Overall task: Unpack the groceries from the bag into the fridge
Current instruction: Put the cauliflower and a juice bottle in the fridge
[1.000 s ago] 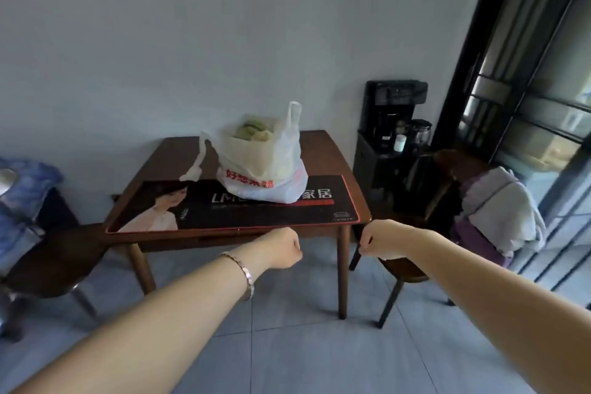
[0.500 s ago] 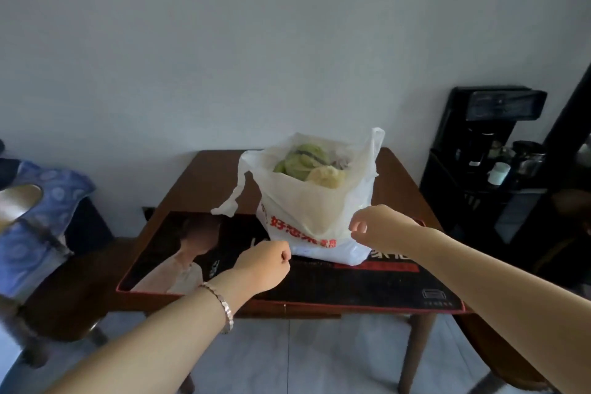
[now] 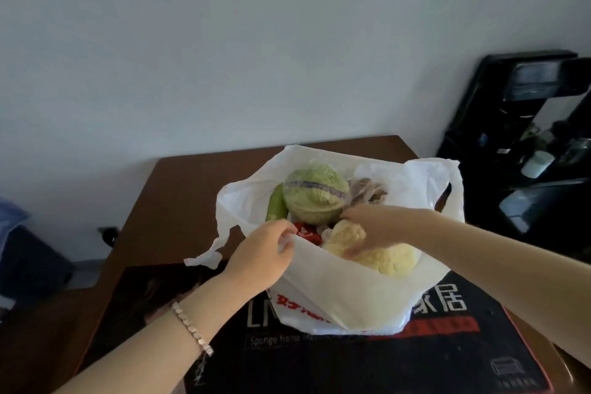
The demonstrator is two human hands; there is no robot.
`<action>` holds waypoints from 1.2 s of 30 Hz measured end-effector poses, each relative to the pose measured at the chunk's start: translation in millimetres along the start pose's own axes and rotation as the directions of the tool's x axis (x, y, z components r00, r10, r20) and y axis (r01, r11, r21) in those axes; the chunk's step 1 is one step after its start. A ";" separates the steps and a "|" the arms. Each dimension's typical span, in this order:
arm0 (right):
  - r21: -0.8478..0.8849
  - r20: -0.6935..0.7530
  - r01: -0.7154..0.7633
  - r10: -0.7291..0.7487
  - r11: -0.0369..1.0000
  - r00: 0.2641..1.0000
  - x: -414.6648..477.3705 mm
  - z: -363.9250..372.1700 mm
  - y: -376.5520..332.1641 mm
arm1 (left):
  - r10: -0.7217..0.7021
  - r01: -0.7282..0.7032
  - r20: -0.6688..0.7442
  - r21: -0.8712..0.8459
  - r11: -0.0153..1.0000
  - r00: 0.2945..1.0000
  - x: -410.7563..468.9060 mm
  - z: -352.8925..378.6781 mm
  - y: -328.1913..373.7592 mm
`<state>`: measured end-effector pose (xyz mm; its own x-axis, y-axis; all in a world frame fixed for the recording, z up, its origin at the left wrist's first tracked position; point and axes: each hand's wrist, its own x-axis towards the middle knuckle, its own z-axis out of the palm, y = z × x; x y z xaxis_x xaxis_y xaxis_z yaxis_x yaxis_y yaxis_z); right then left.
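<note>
A white plastic bag (image 3: 351,291) with red print stands open on a dark wooden table (image 3: 192,182). Inside lie a wrapped green cabbage (image 3: 315,193), a green cucumber-like vegetable (image 3: 276,206), a pale cauliflower (image 3: 383,257), a red packet (image 3: 305,232) and a clear bag of brownish food (image 3: 367,190). My left hand (image 3: 263,253) pinches the bag's near rim and pulls it down. Reaching into the bag, my right hand (image 3: 379,227) rests its fingers on the cauliflower; whether it grips it is unclear. No fridge is in view.
A black printed mat (image 3: 399,358) covers the near part of the table under the bag. A black drinks machine (image 3: 527,137) with a white cup (image 3: 539,163) stands to the right. A blue cloth (image 3: 9,221) lies at the left edge. A plain wall is behind.
I have come close to the table. My left hand took hold of the bag's rim, and my right hand went from outside the bag into its opening.
</note>
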<state>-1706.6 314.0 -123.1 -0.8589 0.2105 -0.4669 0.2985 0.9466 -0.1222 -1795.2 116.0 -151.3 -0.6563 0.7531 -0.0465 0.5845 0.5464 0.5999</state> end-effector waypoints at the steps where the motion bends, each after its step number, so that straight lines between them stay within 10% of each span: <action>1: 0.031 0.007 -0.022 0.022 0.999 1.000 1.8 4.9 2.3 | 0.061 -0.061 0.019 0.012 0.998 0.998 8.7 1.1 -3.7; 6: 0.130 0.044 -0.162 0.157 0.978 0.987 2.0 14.1 3.3 | 0.264 -0.382 0.381 0.278 0.881 0.886 37.1 4.6 -22.4; 12: 0.076 0.187 -0.171 0.154 0.982 0.970 17.0 9.2 -5.4 | 0.316 -0.472 0.569 0.147 0.869 0.759 44.4 4.9 -55.8; 24: 0.141 -0.093 -0.124 0.138 0.982 0.986 -32.8 -8.2 -4.2 | 0.461 -0.513 0.463 -0.016 0.858 0.757 36.1 0.8 -63.1; 36: 0.656 -0.566 -0.007 0.499 0.755 0.656 -103.5 -2.8 16.6 | 0.329 -0.453 0.533 0.119 0.883 0.780 29.3 -2.9 -32.5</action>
<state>-1613.9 308.6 -74.4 -0.6503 0.7487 0.1288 0.5047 0.5525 -0.6634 -1834.8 119.2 -169.8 -0.0655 0.9622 -0.2644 0.8705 0.1846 0.4563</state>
